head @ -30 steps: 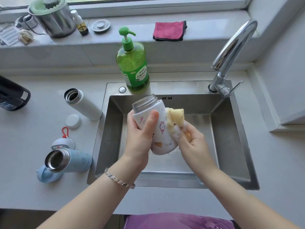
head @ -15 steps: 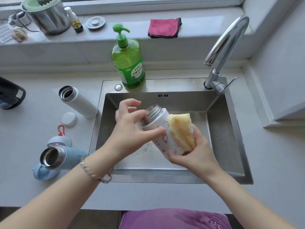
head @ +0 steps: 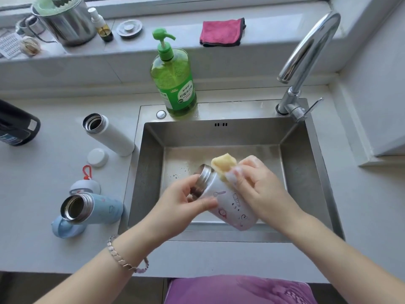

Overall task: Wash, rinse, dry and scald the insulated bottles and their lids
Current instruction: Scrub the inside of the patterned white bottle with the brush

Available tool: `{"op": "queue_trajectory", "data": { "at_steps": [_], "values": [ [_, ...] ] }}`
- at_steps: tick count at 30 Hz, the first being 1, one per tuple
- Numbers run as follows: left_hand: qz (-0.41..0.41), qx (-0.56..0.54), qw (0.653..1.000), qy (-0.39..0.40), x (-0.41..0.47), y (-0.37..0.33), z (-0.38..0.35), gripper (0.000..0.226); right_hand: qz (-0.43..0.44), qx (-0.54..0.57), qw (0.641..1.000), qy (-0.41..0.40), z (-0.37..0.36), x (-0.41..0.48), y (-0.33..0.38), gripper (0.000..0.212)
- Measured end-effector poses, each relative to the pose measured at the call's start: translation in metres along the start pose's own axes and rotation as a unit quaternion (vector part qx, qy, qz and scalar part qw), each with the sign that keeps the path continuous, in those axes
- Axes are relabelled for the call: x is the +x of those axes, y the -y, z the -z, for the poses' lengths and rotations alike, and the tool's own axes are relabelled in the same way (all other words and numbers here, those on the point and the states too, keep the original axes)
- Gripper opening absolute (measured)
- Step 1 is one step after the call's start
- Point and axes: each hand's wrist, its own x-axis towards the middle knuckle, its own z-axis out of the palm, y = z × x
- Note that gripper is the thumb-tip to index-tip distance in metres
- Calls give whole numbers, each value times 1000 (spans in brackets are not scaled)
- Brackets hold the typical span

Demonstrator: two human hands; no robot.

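Note:
Over the steel sink (head: 306, 172) a white printed bottle (head: 230, 207) lies tilted, steel mouth up-left. My left hand (head: 182, 200) grips its neck. My right hand (head: 260, 189) presses a soapy yellow sponge (head: 223, 164) against the bottle's upper side. On the counter to the left lie an open white bottle (head: 109, 133) and an open blue bottle (head: 92, 208). Near them sit a round white lid (head: 97, 157), a white lid with a red loop (head: 85, 186) and a blue lid (head: 65, 229).
A green dish soap pump bottle (head: 173, 80) stands on the sink's back rim. The faucet (head: 306, 53) arches at the back right. A pink cloth (head: 221, 32), steel pot (head: 65, 20) and small items line the sill. A dark object (head: 15, 126) lies far left.
The printed bottle has tipped from near upright to lying across the sink. My left hand slid up to its neck. My right hand carried the sponge up toward the mouth end.

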Motion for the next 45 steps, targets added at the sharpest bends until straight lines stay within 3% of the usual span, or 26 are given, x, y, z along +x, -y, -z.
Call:
{"op": "queue_trajectory", "data": {
  "at_steps": [2, 4, 6, 9, 14, 15, 17, 22, 26, 30, 33, 36, 40, 45],
  "values": [
    [-9, -8, 1000, -10, 1, 3, 1, 24, 59, -29, 998, -19, -4, -10, 9, 37],
    [-27, 4, 1000, 2, 0, 5, 1, 23, 19, 6, 1000, -9, 0, -1, 9, 28],
    [-38, 32, 999, 14, 1, 5, 0, 18, -37, 25, 999, 1, 4, 9, 6, 37],
    [-32, 56, 998, 2, 5, 5, 2, 12, 8, -28, 1000, 2, 1, 1, 12, 27],
    [-56, 75, 995, 32, 10, 5, 5, 37, -55, 30, 998, 3, 9, 12, 12, 20],
    [-59, 85, 994, 33, 11, 4, 5, 36, -44, 8, 999, 2, 9, 10, 15, 23],
    [-61, 90, 993, 34, 15, 2, 7, 12, -24, -17, 999, 18, 8, 6, 23, 21],
    [-77, 97, 991, 50, 18, 2, 11, 14, -104, 40, 993, 47, 21, 24, 15, 28],
    [-91, 75, 993, 27, 23, -5, 13, 12, -56, 42, 998, 0, 17, 12, 25, 39],
    [-89, 58, 993, -55, 26, -1, 14, 32, -144, 43, 988, -20, 18, 17, -2, 32],
    [-70, 22, 992, -102, 26, 2, 8, 29, -133, 21, 990, -29, 10, 13, 6, 35],
    [-61, 18, 992, -105, 27, 0, 1, 22, -91, 0, 995, -33, 6, 14, 19, 32],
    [-57, 28, 991, -115, 29, 2, 5, 24, -145, -9, 988, -46, 12, 24, -2, 38],
    [-61, 13, 992, -109, 32, 4, 2, 29, -86, 12, 995, -39, 4, 19, 10, 27]
  ]
}}
